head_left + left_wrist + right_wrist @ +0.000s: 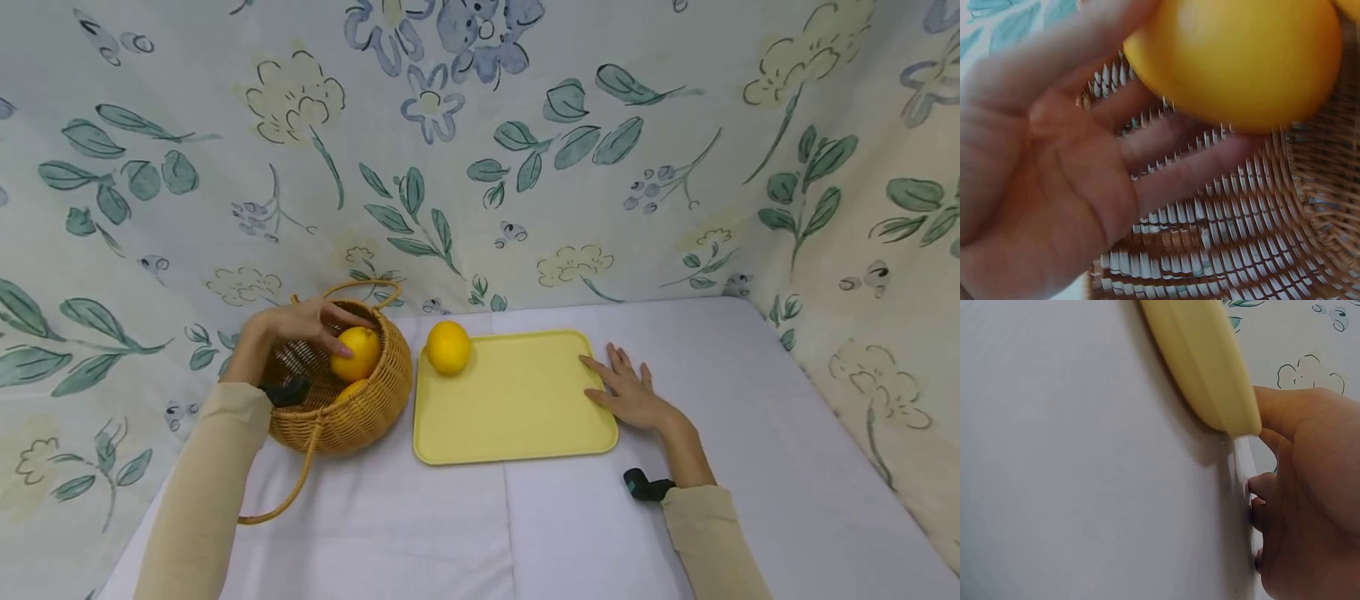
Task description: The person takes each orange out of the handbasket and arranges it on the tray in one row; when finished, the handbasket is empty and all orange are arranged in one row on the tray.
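From the head view, I have the left hand (306,323) reaching down into a wicker basket (386,408), thumb and fingers clamped on an orange (358,354). That orange sits inside the basket, up near the right side of its mouth. In the left wrist view I see the thumb along one side of it and the other fingers behind and below, with the basket's weave beyond. A lower orange (350,391) shows partly beneath it.

Just right of the basket, a yellow tray (517,404) lies flat on the table (450,533), and a third orange (448,347) rests in its far left corner. My right hand (632,392) is at the tray's right edge, palm down, fingers spread apart and gripping nothing; its thumb and forefinger reach over the rim. The right wrist view shows me the thumb touching the tray's edge.

One basket handle (309,467) hangs down toward the near side; the other stands at the far side. I also see beige sleeves (202,492), a black device (647,486) at the right wrist, and a flowered cloth (450,200) hanging behind the table.
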`<state>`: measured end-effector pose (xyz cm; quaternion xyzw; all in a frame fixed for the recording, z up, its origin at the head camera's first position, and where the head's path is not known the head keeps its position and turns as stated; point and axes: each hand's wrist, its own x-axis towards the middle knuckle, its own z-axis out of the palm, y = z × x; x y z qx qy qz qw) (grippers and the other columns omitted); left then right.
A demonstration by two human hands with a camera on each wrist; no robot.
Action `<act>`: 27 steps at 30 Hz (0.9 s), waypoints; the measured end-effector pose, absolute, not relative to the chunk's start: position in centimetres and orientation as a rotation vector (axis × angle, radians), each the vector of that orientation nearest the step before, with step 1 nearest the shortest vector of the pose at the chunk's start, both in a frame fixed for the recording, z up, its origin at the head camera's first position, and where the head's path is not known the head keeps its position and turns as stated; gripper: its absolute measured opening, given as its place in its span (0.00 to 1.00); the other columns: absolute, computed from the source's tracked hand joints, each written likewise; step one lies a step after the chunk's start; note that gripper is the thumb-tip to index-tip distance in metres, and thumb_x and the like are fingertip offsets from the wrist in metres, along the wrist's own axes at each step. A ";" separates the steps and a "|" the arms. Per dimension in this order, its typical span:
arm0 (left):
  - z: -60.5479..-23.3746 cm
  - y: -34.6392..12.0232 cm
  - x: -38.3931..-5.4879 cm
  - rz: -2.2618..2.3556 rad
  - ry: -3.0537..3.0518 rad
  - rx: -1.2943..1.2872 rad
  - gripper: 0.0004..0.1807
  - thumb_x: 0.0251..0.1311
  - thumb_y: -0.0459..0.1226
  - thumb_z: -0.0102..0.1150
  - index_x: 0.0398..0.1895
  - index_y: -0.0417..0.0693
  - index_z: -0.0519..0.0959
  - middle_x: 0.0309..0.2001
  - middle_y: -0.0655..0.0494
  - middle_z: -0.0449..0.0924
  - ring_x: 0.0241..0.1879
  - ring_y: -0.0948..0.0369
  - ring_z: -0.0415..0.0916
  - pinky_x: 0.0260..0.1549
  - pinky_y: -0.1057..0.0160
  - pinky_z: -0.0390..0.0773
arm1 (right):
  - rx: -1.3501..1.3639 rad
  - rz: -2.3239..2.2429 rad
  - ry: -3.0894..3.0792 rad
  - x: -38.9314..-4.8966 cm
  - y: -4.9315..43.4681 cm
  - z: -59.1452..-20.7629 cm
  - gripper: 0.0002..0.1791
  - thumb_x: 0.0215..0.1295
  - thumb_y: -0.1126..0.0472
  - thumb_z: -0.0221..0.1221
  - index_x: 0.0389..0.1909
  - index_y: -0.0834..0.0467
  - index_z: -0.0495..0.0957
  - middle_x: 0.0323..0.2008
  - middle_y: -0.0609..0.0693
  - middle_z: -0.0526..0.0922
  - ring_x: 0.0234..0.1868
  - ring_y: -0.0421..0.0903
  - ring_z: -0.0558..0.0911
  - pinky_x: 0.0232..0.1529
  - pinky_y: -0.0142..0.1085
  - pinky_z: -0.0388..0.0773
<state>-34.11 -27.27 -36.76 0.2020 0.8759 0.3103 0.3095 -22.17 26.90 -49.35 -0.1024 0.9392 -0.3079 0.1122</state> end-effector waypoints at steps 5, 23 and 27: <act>-34.8 -27.2 -33.0 0.772 2.330 0.476 0.37 0.61 0.49 0.72 0.73 0.56 0.74 0.78 0.42 0.62 0.70 0.45 0.67 0.67 0.45 0.73 | -0.309 -0.895 2.751 -22.0 26.7 -49.3 0.36 0.79 0.47 0.51 0.81 0.57 0.55 0.81 0.73 0.31 0.81 0.73 0.30 0.73 0.72 0.17; -31.1 -27.2 -29.8 1.200 2.446 0.741 0.32 0.68 0.35 0.65 0.75 0.54 0.71 0.73 0.49 0.74 0.62 0.58 0.79 0.58 0.63 0.82 | -0.299 -0.892 2.754 -22.2 26.9 -49.3 0.37 0.78 0.45 0.52 0.81 0.57 0.56 0.81 0.73 0.32 0.81 0.74 0.30 0.73 0.73 0.18; -31.1 -25.6 -29.1 1.309 2.480 0.625 0.31 0.69 0.42 0.65 0.75 0.64 0.71 0.75 0.55 0.69 0.65 0.54 0.76 0.58 0.59 0.81 | -0.300 -0.884 2.752 -22.3 26.7 -49.3 0.37 0.78 0.44 0.52 0.81 0.56 0.56 0.81 0.73 0.32 0.81 0.74 0.30 0.73 0.72 0.17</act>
